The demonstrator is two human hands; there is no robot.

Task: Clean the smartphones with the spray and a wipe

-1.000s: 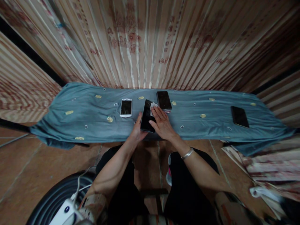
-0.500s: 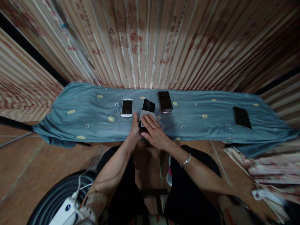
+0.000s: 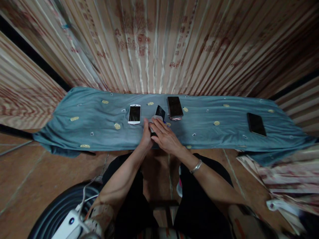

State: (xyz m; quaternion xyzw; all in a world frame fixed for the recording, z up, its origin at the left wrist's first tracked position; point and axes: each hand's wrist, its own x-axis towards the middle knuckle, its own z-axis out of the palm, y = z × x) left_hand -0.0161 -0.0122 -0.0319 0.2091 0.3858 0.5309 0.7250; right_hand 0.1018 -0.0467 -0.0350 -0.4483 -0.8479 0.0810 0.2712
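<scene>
Left hand (image 3: 145, 137) grips the near left edge of a black smartphone (image 3: 159, 113), fingers curled round its side, propping it tilted off the blue-green tablecloth (image 3: 87, 122) at the table's near middle. Right hand (image 3: 165, 137) lies flat with its fingers spread over the phone's lower part, pressing a small pale cloth (image 3: 157, 118) against the screen; only a bit of cloth shows past the fingertips. Phone looks stiff, thin, light, with a glossy glass face: likely slippery and breakable if it drops, so the side edges are the safe hold, not the screen. Cloth is soft and limp, and bunches under the fingers. A white smartphone (image 3: 134, 114) lies flat just left, a stack of dark phones (image 3: 174, 107) just right, and another dark phone (image 3: 256, 123) lies well apart at the far right.
</scene>
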